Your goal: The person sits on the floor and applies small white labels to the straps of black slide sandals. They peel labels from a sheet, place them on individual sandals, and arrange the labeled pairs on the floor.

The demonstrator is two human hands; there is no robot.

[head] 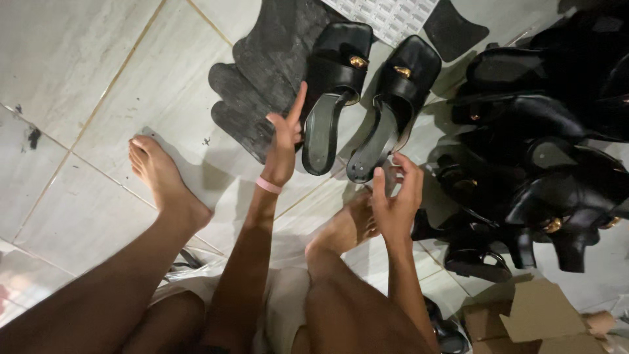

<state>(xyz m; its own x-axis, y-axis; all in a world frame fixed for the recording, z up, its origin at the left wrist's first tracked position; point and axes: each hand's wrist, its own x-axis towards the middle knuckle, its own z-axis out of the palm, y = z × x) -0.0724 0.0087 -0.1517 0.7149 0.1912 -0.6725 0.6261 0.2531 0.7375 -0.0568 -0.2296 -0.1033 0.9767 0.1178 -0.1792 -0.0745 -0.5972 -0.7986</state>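
Two black heeled sandals with gold buckles lie side by side on the tiled floor, the left one [331, 92] and the right one [393, 105]. My left hand [285, 141], with a pink band at the wrist, hovers with fingers spread just beside the left sandal's heel and holds nothing. By the heel end of the right sandal is my right hand [396, 196], its fingers loosely curled and apart; a small pale thing may be at its fingertips, too blurred to tell. My bare feet [160, 177] rest on the floor.
A heap of black sandals [544, 151] fills the right side. Dark sole pieces [262, 72] lie behind the left sandal. A white printed sheet [386, 16] lies at the top. Brown cardboard [531, 314] sits at the lower right.
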